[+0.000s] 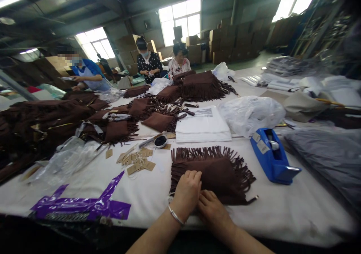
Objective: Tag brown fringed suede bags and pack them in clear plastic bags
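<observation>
A dark brown fringed bag [217, 173] lies flat on the white-covered table in front of me, fringe spread along its far and right sides. My left hand [188, 186], with a bracelet at the wrist, is closed at the bag's near left part, fingers curled down. Right beside it, my right hand [211, 205] has its fingers bent and pressed together at the near edge. Whatever is pinched beneath the fingers, other than the bag, is hidden. Left of the bag lie several brown card tags [138, 160] with white strings, near a small dish of black bits [160, 141].
A blue tape dispenser [270, 156] stands right, near a stack of white plastic sheets [203, 126] and a clear bag bundle [252, 113]. Brown fringed bags [201, 85] are piled behind and left. Purple tape [81, 205] marks the front edge. Several people work across the table.
</observation>
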`<state>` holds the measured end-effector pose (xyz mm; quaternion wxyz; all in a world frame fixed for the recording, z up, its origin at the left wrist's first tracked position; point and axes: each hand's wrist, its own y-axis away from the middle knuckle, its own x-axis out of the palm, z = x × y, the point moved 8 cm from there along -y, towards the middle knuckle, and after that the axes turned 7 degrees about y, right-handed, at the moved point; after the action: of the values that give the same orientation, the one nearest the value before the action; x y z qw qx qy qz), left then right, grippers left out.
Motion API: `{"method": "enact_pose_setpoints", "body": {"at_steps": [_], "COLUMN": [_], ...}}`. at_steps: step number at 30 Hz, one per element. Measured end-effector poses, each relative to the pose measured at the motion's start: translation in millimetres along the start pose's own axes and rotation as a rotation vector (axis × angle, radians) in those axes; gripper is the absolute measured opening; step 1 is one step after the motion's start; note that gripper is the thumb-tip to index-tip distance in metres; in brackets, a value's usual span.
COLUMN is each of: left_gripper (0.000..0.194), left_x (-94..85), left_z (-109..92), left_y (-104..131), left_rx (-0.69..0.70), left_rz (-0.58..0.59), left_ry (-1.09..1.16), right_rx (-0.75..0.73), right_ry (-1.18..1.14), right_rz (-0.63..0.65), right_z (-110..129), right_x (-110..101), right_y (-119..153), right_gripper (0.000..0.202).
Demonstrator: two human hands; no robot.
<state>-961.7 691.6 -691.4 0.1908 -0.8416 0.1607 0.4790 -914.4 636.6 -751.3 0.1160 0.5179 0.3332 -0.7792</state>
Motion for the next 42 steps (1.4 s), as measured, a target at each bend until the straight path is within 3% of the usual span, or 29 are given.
{"method": "enact_pose_setpoints", "body": {"at_steps": [3, 5, 9, 11, 13, 15, 17, 20, 23, 25, 27, 30, 33, 38, 40, 42], "left_gripper": [0.035, 0.038, 0.055, 0.066, 0.07, 0.067, 0.06, 0.045, 0.033, 0.033, 0.034, 0.034, 0.034, 0.034, 0.032, 0.03], "left_x": [4.9, 18.0, 53.2, 65.6, 75.4, 85.5, 95.5, 105.2, 103.2, 95.8, 86.0, 72.5, 67.4, 70.3, 66.6, 56.9], "left_z": [-7, -9, -26, -39, -52, -63, -73, -84, -90, -92, -94, -98, -99, -97, -98, -99], "left_y": [8, 9, 2, -6, -15, -23, -27, -27, -22, -20, -20, -17, -13, -13, -13, -10], "left_rx": [0.131, 0.195, 0.287, 0.328, 0.35, 0.375, 0.414, 0.5, 0.596, 0.643, 0.671, 0.695, 0.711, 0.707, 0.709, 0.732], "left_rz": [-0.014, 0.024, 0.203, 0.25, 0.256, 0.248, 0.226, 0.152, 0.045, -0.023, -0.081, -0.152, -0.186, -0.193, -0.171, -0.11], "left_ry": [0.144, 0.198, 0.165, 0.109, 0.045, -0.021, -0.088, -0.186, -0.23, -0.225, -0.21, -0.208, -0.221, -0.192, -0.127, -0.033], "right_rx": [0.001, 0.034, 0.175, 0.368, 0.662, 0.928, 1.073, 1.199, 1.322, 1.302, 1.175, 0.935, 0.839, 0.802, 0.767, 0.703], "right_ry": [-0.043, -0.101, -0.197, -0.28, -0.437, -0.632, -0.802, -1.014, -1.345, -1.644, -1.943, -2.223, -2.271, -2.015, -1.7, -1.289], "right_rz": [0.015, 0.015, -0.047, -0.133, -0.249, -0.357, -0.402, -0.333, -0.106, 0.029, 0.047, -0.13, -0.3, -0.402, -0.476, -0.443], "right_z": [-7, -18, -50, -76, -107, -130, -141, -148, -136, -120, -108, -111, -131, -170, -183, -183], "right_x": [-13, -30, -65, -78, -84, -85, -84, -80, -61, -48, -42, -40, -34, -34, -47, -61], "right_y": [3, 15, 66, 98, 131, 156, 165, 166, 166, 156, 132, 84, 46, 22, 21, 15], "right_gripper": [0.022, 0.022, 0.029, 0.03, 0.03, 0.033, 0.039, 0.052, 0.068, 0.077, 0.083, 0.075, 0.069, 0.082, 0.079, 0.079]}}
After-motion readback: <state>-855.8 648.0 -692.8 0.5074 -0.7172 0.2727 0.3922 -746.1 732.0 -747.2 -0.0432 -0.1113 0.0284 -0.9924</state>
